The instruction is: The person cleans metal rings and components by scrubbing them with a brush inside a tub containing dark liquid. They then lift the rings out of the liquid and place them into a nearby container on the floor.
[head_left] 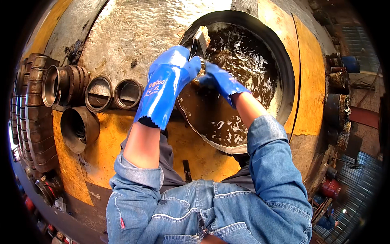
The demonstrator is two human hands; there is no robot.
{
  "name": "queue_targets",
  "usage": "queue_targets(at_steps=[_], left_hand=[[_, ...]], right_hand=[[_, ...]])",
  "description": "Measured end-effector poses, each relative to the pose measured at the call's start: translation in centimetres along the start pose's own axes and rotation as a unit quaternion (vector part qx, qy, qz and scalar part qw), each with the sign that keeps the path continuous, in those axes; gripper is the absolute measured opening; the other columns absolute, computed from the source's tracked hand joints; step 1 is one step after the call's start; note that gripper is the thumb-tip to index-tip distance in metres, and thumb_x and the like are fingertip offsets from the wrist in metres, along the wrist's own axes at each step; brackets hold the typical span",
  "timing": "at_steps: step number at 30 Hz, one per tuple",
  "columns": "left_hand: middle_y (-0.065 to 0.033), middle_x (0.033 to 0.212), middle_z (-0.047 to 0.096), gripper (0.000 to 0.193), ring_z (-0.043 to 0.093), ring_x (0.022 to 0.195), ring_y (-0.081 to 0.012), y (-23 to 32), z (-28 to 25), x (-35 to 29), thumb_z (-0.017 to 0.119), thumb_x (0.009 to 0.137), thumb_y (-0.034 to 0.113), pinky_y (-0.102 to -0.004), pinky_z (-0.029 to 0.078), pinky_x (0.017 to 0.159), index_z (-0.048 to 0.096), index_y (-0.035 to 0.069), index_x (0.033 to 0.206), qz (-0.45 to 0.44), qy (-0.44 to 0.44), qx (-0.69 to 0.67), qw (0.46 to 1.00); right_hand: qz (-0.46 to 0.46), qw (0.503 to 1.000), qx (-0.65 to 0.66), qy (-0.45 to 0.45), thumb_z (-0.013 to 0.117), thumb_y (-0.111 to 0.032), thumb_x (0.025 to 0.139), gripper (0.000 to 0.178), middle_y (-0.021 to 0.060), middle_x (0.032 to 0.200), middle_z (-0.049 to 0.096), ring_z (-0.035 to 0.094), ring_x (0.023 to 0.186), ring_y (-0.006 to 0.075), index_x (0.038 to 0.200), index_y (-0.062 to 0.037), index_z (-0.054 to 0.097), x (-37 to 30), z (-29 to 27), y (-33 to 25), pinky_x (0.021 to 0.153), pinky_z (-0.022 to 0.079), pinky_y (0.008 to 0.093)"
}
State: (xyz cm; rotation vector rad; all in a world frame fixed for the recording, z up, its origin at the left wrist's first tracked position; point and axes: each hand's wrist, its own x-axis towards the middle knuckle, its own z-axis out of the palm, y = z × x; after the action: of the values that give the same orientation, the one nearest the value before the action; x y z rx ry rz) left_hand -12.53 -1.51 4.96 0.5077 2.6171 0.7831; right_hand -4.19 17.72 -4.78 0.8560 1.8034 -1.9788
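Observation:
My left hand [172, 67], in a blue rubber glove, is closed around a flat brush [199, 42] with pale bristles and a dark metal band. The brush points up and away, over the far left part of a large round basin [286, 73] of dark, foamy liquid [248, 61]. Close beside it, my right hand [221, 79], gloved the same way, has its fingers curled above the liquid. A small shiny piece [201, 72] shows between the two hands; the gloves cover most of it, and its kind does not show.
Several metal rings [98, 92] and a wide metal cup [80, 129] stand to the left of the basin. Stacked ribbed metal cylinders [40, 118] fill the far left. Yellowish boards [310, 81] border the basin, with grimy cans [337, 110] along the right.

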Motion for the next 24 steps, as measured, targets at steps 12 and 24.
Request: queue_targets(at_steps=[12,24], left_hand=[[-0.0210,0.095,0.074,0.045,0.073,0.093,-0.0392,-0.1,0.0,0.2,0.063,0.093,0.048,-0.0473,0.056,0.084,0.076,0.005,0.102,-0.012,-0.043,0.000,0.999],[-0.0243,0.105,0.073,0.052,0.071,0.102,-0.0428,0.3,-0.7,-0.1,0.061,0.091,0.054,-0.0505,0.056,0.088,0.074,0.005,0.107,-0.006,-0.069,0.047,0.997]], right_hand=[[0.119,0.674,-0.705,-0.187,0.083,-0.056,0.085,0.076,0.0162,0.142,0.066,0.061,0.135,0.0368,0.141,-0.0111,0.058,-7.2,0.9,4.7,0.113,0.048,0.0497],[-0.136,0.880,-0.445,0.095,0.077,-0.065,0.085,0.105,0.0285,0.158,0.050,0.052,0.145,0.0402,0.160,-0.0013,0.042,-6.3,-6.5,-6.5,0.122,0.043,0.0460]])
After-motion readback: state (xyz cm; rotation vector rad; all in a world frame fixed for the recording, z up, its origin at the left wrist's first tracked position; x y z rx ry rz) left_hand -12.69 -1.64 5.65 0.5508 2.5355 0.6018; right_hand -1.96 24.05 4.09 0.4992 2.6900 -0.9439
